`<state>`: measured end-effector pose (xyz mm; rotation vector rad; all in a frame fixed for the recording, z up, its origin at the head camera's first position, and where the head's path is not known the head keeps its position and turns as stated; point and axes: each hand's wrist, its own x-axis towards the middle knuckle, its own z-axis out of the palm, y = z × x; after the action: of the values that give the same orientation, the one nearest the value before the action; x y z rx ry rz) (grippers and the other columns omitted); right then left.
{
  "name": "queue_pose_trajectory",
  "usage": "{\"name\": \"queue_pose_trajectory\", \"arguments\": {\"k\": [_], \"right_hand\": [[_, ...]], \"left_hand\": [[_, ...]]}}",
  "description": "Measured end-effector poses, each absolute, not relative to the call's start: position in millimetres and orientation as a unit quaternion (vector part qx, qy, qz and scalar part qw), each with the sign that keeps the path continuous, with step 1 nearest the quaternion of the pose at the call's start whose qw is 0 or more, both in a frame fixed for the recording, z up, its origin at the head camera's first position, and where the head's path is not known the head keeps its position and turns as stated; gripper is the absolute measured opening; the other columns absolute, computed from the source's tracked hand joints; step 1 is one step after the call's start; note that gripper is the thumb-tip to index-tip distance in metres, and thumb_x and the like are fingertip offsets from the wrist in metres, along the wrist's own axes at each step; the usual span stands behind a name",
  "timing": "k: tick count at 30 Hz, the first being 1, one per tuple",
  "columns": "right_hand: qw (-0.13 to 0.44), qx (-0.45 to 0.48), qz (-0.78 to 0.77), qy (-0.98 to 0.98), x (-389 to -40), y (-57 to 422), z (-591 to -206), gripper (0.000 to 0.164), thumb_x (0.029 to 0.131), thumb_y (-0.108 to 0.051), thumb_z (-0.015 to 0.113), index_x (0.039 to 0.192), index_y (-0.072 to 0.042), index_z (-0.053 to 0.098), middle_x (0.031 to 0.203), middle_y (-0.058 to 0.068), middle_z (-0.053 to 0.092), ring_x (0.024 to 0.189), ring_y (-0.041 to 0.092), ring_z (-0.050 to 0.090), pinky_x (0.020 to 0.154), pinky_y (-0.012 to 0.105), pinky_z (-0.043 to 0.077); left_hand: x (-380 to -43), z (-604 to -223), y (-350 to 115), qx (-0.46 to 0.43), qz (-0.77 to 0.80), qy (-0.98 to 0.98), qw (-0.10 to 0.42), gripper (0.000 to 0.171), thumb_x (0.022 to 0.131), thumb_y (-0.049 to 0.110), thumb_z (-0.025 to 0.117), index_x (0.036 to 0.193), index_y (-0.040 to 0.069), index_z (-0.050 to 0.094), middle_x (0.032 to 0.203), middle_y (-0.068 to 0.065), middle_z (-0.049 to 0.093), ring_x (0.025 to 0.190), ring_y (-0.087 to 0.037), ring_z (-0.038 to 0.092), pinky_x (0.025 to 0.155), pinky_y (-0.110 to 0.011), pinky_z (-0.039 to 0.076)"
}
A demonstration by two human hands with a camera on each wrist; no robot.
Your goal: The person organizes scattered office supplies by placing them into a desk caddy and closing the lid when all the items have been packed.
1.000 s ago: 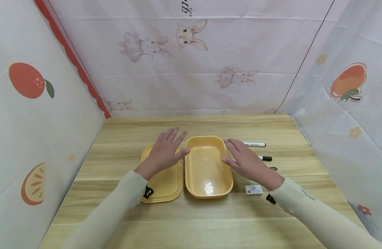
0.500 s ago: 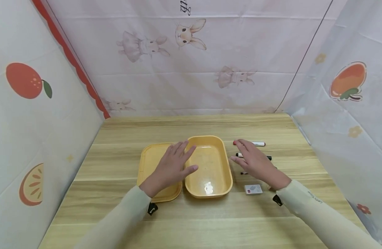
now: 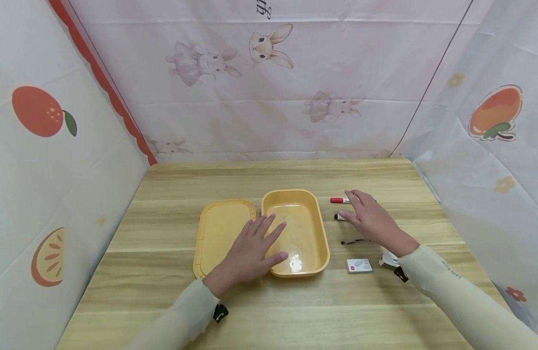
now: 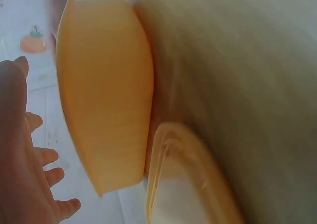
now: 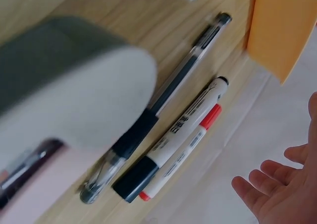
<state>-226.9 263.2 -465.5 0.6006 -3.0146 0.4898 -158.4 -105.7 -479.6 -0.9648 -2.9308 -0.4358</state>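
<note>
My left hand (image 3: 253, 253), fingers spread, hovers over the near left corner of a yellow plastic box (image 3: 314, 228) and overlaps the lid (image 3: 221, 228) beside it. In the left wrist view its fingers stand apart from the side of the box (image 4: 106, 90). My right hand (image 3: 378, 226) is held above the pens, holding nothing. Below it lie a red-capped marker (image 3: 337, 200), a black-capped marker (image 5: 185, 122) and a clear gel pen (image 5: 178, 80), all partly hidden in the head view. Nearer me lies a small white printed box (image 3: 359, 265).
A white and dark rounded object (image 3: 388, 260) sits under my right wrist, large and blurred in the right wrist view. The wooden table (image 3: 295, 316) is enclosed by printed cloth walls (image 3: 330, 58) at the back and both sides.
My left hand has moved right and nearer, from the lid to the box's near left corner. My right hand has moved right, from the box's rim to over the pens.
</note>
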Motion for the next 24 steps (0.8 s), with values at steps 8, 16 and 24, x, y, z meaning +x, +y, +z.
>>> {"name": "queue_pose_trajectory", "arguments": {"k": [8,16,24], "right_hand": [[0.005,0.175,0.140,-0.975,-239.1,279.7,-470.8,0.074,0.108,-0.047,0.047,0.159,0.003,0.027,0.156,0.031,0.033,0.143,0.049,0.032,0.113,0.066,0.031],[-0.009,0.151,0.137,-0.979,-250.2,292.4,-476.1,0.072,0.107,-0.043,0.051,0.158,0.002,0.030,0.155,0.033,0.033,0.142,0.051,0.032,0.113,0.067,0.030],[0.012,0.173,0.126,-0.977,-253.7,303.9,-476.9,0.067,0.106,-0.036,0.056,0.153,0.008,0.037,0.148,0.038,0.039,0.137,0.055,0.037,0.108,0.069,0.035]], "left_hand": [[-143.9,-488.8,-101.2,-0.311,-0.132,-0.941,0.007,0.076,0.102,0.072,0.026,0.165,0.031,0.018,0.172,-0.007,0.014,0.157,-0.029,0.012,0.125,-0.056,0.010],[-133.7,-492.0,-101.6,-0.307,-0.144,-0.941,0.013,0.076,0.101,0.073,0.027,0.165,0.032,0.018,0.172,-0.008,0.014,0.158,-0.028,0.010,0.125,-0.056,0.011],[-128.8,-498.0,-103.6,-0.303,-0.150,-0.941,0.022,0.077,0.101,0.073,0.029,0.165,0.032,0.018,0.172,-0.007,0.010,0.158,-0.028,0.009,0.125,-0.055,0.012]]}}
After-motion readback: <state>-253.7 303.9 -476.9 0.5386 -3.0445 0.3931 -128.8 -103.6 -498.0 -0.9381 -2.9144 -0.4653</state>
